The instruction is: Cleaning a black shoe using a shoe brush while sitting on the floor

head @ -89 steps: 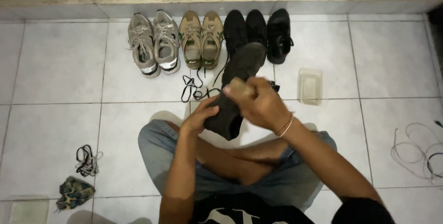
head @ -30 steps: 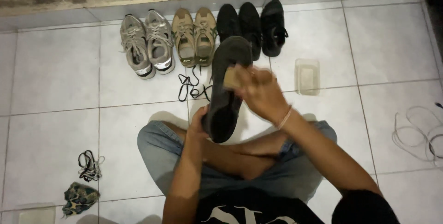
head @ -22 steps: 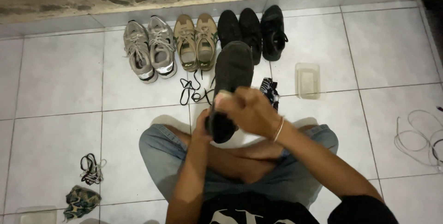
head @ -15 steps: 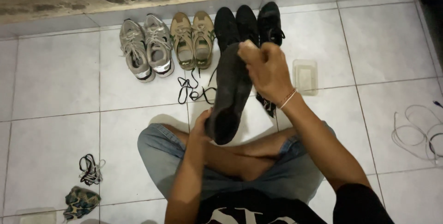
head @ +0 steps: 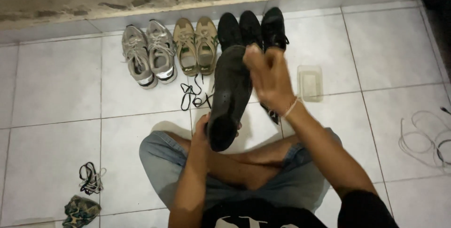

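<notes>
white tiled floor, shoe pairs at twelve o'clock. black shoe held sole-up over the lap — left hand clamps its heel; right hand, fingers loosely spread, has slid from mid-sole to the toe.

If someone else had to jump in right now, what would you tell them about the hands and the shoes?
Left hand: grips the heel end of the black shoe, sole facing up.
Right hand: rests open against the shoe's toe end; whether it holds a cloth cannot be told.
On the tiles by the wall: grey pair, tan pair, other black shoes. Loose black laces lie below them, a clear tub to the right.
Done or left: not readable from this view.
</notes>
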